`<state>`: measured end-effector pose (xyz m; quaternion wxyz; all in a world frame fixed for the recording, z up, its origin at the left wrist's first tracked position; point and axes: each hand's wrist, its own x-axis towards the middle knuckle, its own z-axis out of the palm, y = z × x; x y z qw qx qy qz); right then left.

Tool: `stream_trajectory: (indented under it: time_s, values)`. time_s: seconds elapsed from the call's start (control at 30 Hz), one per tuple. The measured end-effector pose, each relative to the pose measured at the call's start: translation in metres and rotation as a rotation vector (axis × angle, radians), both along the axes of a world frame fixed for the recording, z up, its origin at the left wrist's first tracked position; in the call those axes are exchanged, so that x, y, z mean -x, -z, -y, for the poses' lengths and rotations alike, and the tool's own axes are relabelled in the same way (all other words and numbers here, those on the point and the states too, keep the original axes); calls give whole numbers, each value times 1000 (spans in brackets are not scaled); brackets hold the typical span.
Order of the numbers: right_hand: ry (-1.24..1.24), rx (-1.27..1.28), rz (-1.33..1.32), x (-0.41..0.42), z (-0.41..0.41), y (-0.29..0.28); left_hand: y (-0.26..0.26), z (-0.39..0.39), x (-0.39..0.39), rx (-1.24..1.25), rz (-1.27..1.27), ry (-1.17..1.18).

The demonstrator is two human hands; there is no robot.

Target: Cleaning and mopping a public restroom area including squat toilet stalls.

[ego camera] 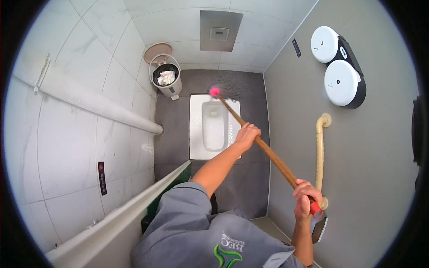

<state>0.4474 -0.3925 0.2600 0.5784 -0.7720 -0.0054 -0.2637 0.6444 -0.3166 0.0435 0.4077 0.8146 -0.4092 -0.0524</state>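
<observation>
My left hand (248, 135) grips the middle of a long wooden mop handle (274, 159), over the right edge of the squat toilet. Near the red-capped top end of the handle, my right hand (306, 197) is closed around it. The handle slants down to a pink fitting, and the dark mop strands (231, 87) lie spread on the grey tiles behind the toilet. A white ceramic squat toilet (214, 129) is set in the floor below my left hand.
A lidded waste bin (169, 88) with paper inside stands open at the back left. A white pipe (110, 110) crosses the left side. On the right partition are round paper dispensers (340, 82) and a cream grab bar (320, 157). An open door (124, 214) stands at lower left.
</observation>
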Motion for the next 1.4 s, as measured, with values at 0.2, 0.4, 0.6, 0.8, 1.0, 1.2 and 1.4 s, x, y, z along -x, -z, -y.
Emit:
stream_trajectory:
  time_s: [0.2,0.4,0.6,0.8,1.0,1.2,1.4]
  values:
    - [-89,-162,-75,-40,1,0,9,-38,-28,57,-9,-318]
    - [-181,-39,-207,-78,39,-44,4,16,-54,264,26,-469]
    - [-62,161,-328,-77,53,-17,35,88,-80,290,-36,-359]
    - [225,190,-408,-17,50,9,43,146,-33,140,-75,-20]
    - [463,146,-354,45,60,-6,41,194,39,64,-68,216]
    - [523,-242,-256,84,75,24,51,162,52,-222,37,209]
    - [370,-233,-246,23,39,37,38,68,-11,-189,26,39]
